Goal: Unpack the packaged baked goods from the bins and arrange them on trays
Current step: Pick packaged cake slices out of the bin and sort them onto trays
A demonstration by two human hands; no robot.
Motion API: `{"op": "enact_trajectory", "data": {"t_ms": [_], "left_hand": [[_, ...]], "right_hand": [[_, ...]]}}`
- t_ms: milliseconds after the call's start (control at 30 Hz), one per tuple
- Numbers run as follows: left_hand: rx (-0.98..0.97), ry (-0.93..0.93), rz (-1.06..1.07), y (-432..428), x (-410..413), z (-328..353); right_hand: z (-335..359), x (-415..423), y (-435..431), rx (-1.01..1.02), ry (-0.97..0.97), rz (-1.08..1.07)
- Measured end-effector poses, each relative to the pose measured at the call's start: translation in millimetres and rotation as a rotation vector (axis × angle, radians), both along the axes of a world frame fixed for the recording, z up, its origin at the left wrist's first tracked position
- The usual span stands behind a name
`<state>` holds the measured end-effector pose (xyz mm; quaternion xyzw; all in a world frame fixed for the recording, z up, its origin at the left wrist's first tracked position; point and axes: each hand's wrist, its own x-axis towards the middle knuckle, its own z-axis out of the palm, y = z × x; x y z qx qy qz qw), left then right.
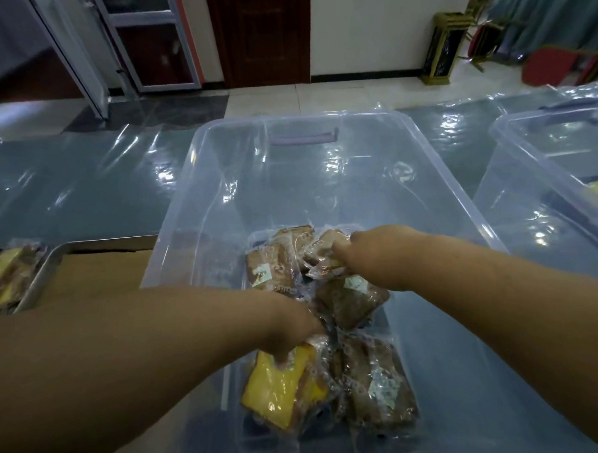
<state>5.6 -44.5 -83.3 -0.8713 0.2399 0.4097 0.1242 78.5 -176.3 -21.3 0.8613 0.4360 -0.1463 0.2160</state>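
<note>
Fingers of the left hand are curled onto the top edge of the yellow-faced pack. That's a firm pinch, low in the centre of the frame. Widening out: the counter runs across the middle under glossy plastic sheeting, and the clear bin sits dead centre on it, with a second bin at the right edge. At the left edge, just beside the clear bin, there's the metal tray, already carrying some packs.

Into the bin now. All the wrapped cakes are bunched at its near end, and the far half looks bare. The yellow-faced pack hangs toward the bottom of the frame from that pinch, its long axis running roughly top to bottom, tilted a little.

Further up, the right hand is on a brown pack. Its fingertips are hidden behind crinkled wrap, but it seems to be gripping the pack's corner.

So here's the geometry that matters: the tray lies to the left, and the left hand is plainly the nearer one. The yellow-faced pack likely goes up over the bin's left wall first.
</note>
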Motion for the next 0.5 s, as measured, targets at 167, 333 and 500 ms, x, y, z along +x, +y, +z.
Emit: {"op": "enact_trajectory", "data": {"t_ms": [167,333,500], "left_hand": [[0.061,-0.012,-0.092,-0.1,2.7,-6.0],[0.198,-0.029,-0.196,0.3,8.3,-6.4],[0.206,-0.103,-0.051,7.8,8.0,9.6]], "right_hand": [[-12.2,-2.1,6.3,-0.053,-0.032,0.072],[-14.5,-0.5,7.0,-0.087,-0.07,0.097],[-10.2,5.6,5.1,-0.05,-0.093,0.095]]}}
